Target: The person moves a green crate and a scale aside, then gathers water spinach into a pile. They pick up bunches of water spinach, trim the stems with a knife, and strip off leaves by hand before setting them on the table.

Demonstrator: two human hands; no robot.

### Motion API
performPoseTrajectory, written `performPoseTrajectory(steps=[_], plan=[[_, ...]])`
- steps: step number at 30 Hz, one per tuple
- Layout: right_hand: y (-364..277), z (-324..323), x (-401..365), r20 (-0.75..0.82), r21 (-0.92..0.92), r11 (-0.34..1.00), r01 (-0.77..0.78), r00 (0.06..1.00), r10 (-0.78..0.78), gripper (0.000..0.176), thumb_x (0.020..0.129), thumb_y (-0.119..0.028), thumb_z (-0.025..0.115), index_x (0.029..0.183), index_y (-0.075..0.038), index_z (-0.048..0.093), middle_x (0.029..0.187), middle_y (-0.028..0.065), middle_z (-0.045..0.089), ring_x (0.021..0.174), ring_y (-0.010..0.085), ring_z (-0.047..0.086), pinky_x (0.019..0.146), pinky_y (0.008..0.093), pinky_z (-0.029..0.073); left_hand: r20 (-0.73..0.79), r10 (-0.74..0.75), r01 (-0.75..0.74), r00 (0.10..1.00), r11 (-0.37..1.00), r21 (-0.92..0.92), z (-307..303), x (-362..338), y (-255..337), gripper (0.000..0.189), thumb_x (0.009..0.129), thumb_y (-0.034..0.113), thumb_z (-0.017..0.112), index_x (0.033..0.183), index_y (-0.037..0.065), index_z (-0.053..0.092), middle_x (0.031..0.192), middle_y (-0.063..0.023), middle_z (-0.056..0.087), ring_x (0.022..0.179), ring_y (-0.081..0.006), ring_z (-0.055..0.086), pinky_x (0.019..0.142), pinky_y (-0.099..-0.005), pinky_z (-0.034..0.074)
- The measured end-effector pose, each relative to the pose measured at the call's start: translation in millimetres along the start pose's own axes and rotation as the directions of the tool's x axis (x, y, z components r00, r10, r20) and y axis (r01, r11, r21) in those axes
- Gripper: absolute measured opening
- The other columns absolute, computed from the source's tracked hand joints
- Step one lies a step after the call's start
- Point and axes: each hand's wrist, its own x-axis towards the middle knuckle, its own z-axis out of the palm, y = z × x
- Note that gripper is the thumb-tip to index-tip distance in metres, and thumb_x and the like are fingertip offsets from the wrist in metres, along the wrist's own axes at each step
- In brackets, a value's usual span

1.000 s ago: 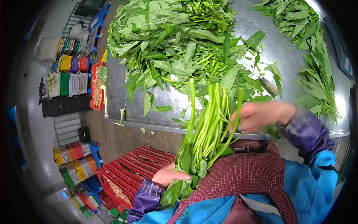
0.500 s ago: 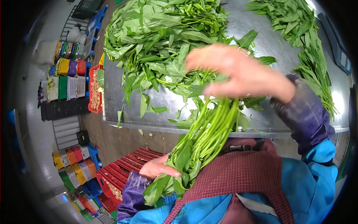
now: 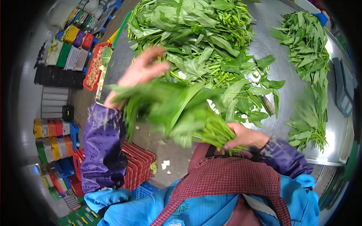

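Observation:
My right hand (image 3: 245,136) is closed around the stem end of a bunch of water spinach (image 3: 213,128), in front of my apron at the table's near edge. The leafy end points left and is smeared by motion. Above those leaves, my left hand (image 3: 145,67) is raised with its fingers apart, also blurred. A big heap of water spinach (image 3: 188,26) covers the middle of the metal table (image 3: 269,49). Loose leaves and stems (image 3: 241,94) lie at its near side, beside a wooden handle (image 3: 268,105) whose other end is hidden under leaves.
Bundled greens (image 3: 307,49) run along the table's right side, next to a grey device like a scale (image 3: 342,88). To the left stand a red crate of brownish produce (image 3: 94,69) and stacked red crates (image 3: 139,165). Colourful crates (image 3: 52,147) line the floor farther left.
The bunch has swung round: its stems now sit in my right hand and its leaves point left. My left hand has let go and risen. My view has shifted.

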Motion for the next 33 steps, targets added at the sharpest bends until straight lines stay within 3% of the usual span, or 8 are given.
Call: performPoseTrajectory(steps=[4,7,9,13,15,19,26,33], plan=[[46,6,13,-0.317,0.413,0.899,0.147,0.948,-0.010,0.041,0.085,-0.022,0.057,0.117,0.001,0.043,0.100,0.0104,0.059,0.090,0.0194,0.060,0.073,0.0333,0.053,-0.455,0.251,0.023,0.854,0.857,0.515,-20,-25,-35,0.037,0.081,0.021,0.060,0.111,0.002,0.054,0.106,-0.0099,0.058,0.097,-0.0170,0.054,0.085,-0.0322,0.043],[52,0,10,-0.369,0.412,0.910,0.050,0.922,0.117,0.041,0.091,-0.030,0.049,0.118,0.000,0.044,0.103,0.0110,0.058,0.087,0.0172,0.060,0.071,0.0302,0.052,0.078,-0.359,0.350,0.930,0.931,0.104,52,-69,-55,0.031,0.086,0.029,0.057,0.097,0.001,0.064,0.090,-0.0064,0.065,0.084,-0.0144,0.059,0.079,-0.0284,0.045],[53,-2,7,-0.363,0.389,0.921,0.012,0.921,0.141,0.038,0.092,-0.030,0.046,0.116,0.000,0.047,0.104,0.0113,0.057,0.086,0.0139,0.058,0.069,0.0282,0.051,0.527,-0.433,0.617,0.731,0.750,-0.240,118,-92,-68,0.041,0.089,0.034,0.052,0.111,0.000,0.056,0.100,-0.0113,0.063,0.095,-0.0178,0.059,0.084,-0.0298,0.045],[38,16,5,-0.436,0.389,0.914,0.114,0.897,0.073,0.039,0.089,-0.026,0.053,0.117,0.001,0.046,0.103,0.0096,0.057,0.090,0.0145,0.056,0.075,0.0285,0.049,0.622,-0.249,0.668,0.743,0.220,-0.711,216,-97,-69,0.047,0.089,0.032,0.052,0.121,-0.002,0.046,0.113,-0.0151,0.056,0.099,-0.0199,0.057,0.086,-0.0328,0.046],[41,18,5,-0.476,-0.559,0.829,-0.024,0.828,-0.296,0.044,0.083,-0.018,0.061,0.119,0.000,0.043,0.106,0.0087,0.056,0.096,0.0155,0.054,0.083,0.0289,0.045,0.521,-0.171,0.524,0.836,-0.028,-0.851,245,-86,-64,0.042,0.088,0.026,0.055,0.118,-0.001,0.047,0.109,-0.0128,0.057,0.097,-0.0187,0.057,0.084,-0.0318,0.046],[12,38,-6,-0.553,-0.434,0.894,0.116,0.749,-0.365,0.045,0.082,-0.011,0.060,0.121,0.000,0.042,0.108,0.0090,0.055,0.101,0.0150,0.051,0.088,0.0288,0.041,0.117,-0.176,0.204,0.977,0.649,-0.733,219,-91,-26,0.037,0.085,0.014,0.059,0.116,-0.002,0.047,0.108,-0.0094,0.057,0.097,-0.0159,0.055,0.083,-0.0300,0.046],[49,24,12,-0.750,0.399,0.873,0.281,0.648,0.134,0.032,0.093,-0.017,0.045,0.120,0.001,0.042,0.112,0.0104,0.055,0.099,0.0158,0.055,0.084,0.0297,0.048,0.451,-0.275,0.372,0.849,-0.293,-0.881,251,-101,-81,0.036,0.089,0.017,0.053,0.119,0.000,0.044,0.114,-0.0118,0.055,0.100,-0.0213,0.057,0.089,-0.0355,0.046],[43,27,16,-0.679,0.228,0.957,0.181,0.734,0.023,0.044,0.085,-0.015,0.059,0.122,0.001,0.041,0.115,0.0116,0.053,0.103,0.0174,0.052,0.088,0.0303,0.044,0.306,-0.320,0.358,0.896,0.117,-0.926,253,-107,-79,0.038,0.085,0.009,0.057,0.120,0.002,0.043,0.111,-0.0112,0.056,0.098,-0.0202,0.058,0.081,-0.0328,0.050]])
